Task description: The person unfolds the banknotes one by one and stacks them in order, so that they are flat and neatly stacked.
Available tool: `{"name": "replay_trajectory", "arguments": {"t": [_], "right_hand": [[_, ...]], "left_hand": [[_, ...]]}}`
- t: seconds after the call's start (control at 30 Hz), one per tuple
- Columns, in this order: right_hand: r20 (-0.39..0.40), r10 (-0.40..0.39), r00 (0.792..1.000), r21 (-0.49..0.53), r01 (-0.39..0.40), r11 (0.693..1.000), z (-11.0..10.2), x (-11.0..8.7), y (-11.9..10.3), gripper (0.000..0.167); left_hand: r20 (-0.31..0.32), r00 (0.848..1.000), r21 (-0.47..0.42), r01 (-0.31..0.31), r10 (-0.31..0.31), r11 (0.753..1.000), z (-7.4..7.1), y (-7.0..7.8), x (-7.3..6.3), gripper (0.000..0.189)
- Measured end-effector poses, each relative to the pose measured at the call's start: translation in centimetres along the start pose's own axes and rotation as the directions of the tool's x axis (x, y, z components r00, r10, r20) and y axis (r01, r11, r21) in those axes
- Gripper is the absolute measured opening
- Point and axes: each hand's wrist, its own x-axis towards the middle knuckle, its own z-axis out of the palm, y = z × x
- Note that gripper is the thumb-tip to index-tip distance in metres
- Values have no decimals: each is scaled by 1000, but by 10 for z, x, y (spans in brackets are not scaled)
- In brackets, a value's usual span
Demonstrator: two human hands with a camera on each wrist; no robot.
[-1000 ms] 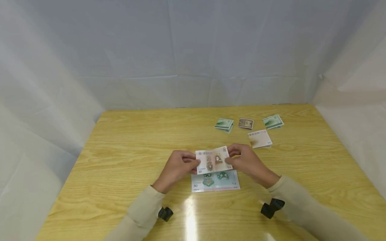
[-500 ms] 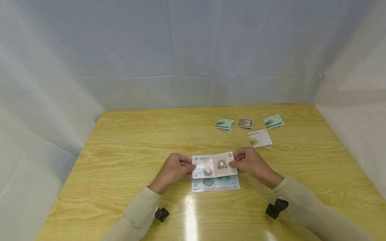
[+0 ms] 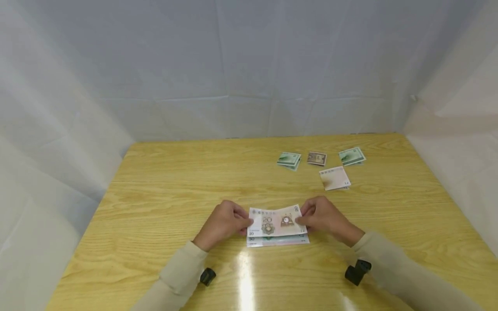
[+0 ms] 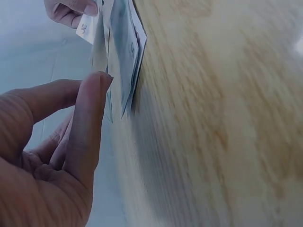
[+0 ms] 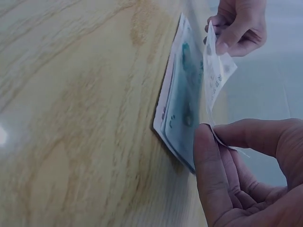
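Note:
A brownish 20 banknote (image 3: 277,221) is stretched between both hands, a slight crease down its middle. My left hand (image 3: 225,222) pinches its left end between thumb and fingers. On the opposite end, my right hand (image 3: 324,218) pinches the right edge. Under it lies a green 50 banknote (image 3: 278,242), mostly covered in the head view. The right wrist view shows the 50 banknote (image 5: 184,94) on top of a pinkish note (image 5: 163,106), flat on the table, with the 20 held just above them.
Several folded notes lie toward the back right: a green one (image 3: 289,159), a brown one (image 3: 317,158), another green one (image 3: 352,156) and a pale one (image 3: 335,178). White sheeting (image 3: 249,86) walls the wooden table (image 3: 163,181) at the back and sides.
Both hands have brought the 20 banknote down toward the near side, over the 50 banknote. It has become flatter and wider, and now covers more of the 50.

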Motion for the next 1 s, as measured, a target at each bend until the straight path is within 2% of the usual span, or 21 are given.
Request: {"name": "replay_trajectory", "arguments": {"t": [0.43,0.8,1.0], "right_hand": [[30,-34,999,-42,35,999,5,2,10,17],[16,-72,997,-78,73,994,5,1,13,22],[-2,-89,996,-123,88,988,3,2,17,23]], "left_hand": [[-36,999,161,-4,10,987,5,0,1,10],[-58,997,301,-34,54,953,8,-1,2,18],[-53,996,345,-54,77,937,8,-2,2,21]]}}
